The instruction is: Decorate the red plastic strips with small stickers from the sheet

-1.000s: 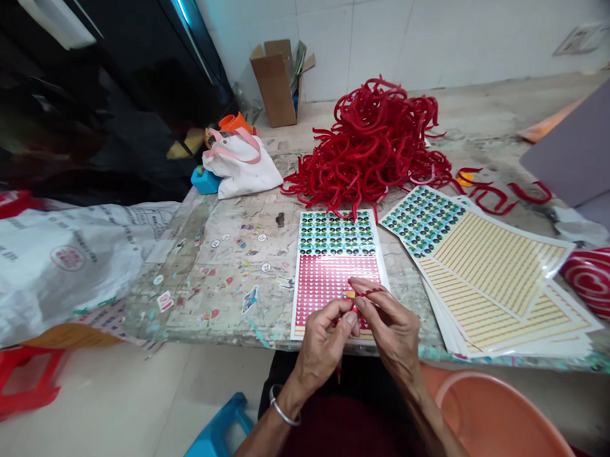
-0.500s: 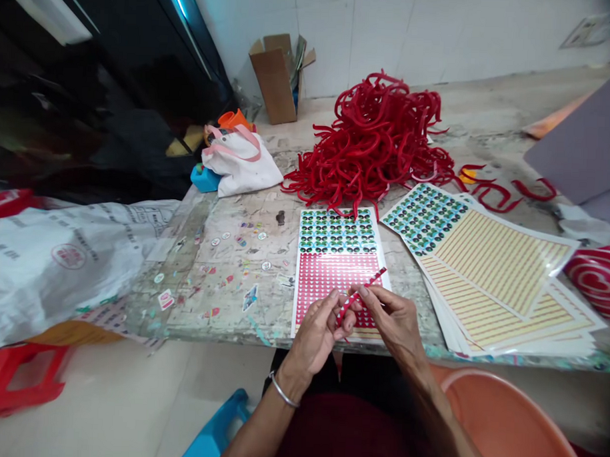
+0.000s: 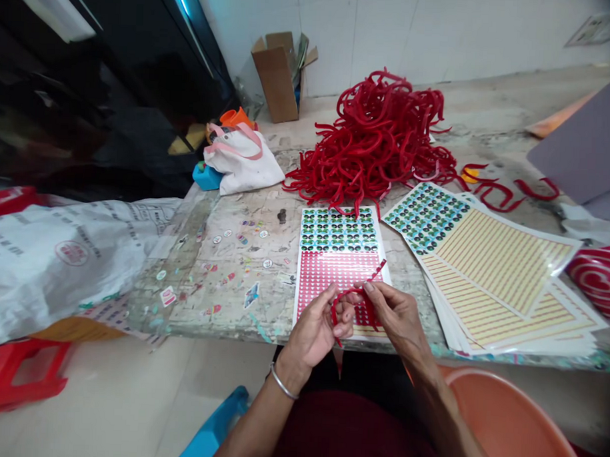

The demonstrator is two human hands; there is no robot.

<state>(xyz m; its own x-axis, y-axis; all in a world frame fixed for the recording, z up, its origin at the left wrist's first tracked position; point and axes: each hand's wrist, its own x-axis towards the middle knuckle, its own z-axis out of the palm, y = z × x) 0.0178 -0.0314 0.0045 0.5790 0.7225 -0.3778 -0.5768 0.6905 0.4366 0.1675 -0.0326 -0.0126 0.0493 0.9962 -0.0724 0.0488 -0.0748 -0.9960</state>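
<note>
A thin red curved strip (image 3: 335, 312) lies across the fingers of my left hand (image 3: 314, 332), which curls around it. It arches over toward my right hand (image 3: 395, 315), whose thumb and forefinger pinch near its far end. A narrow red strip with white marks (image 3: 379, 268) sticks up past the right fingertips. Whether the two strips are joined is hidden by the fingers. Beneath both hands lies a sticker sheet (image 3: 340, 266), its top rows green and black, its lower part red with small white shapes.
Behind the sheet rises a heap of red curved strips (image 3: 378, 144). More printed sheets (image 3: 504, 262) are fanned at the right. A white bag (image 3: 250, 163) and a cardboard box (image 3: 276, 84) stand at the back left. An orange tub (image 3: 508, 415) is below the table edge.
The white-marked strip lay diagonally across both hands; now only a short end shows above the right fingers. A plain red arc now shows between the hands. The left fingers have shifted slightly.
</note>
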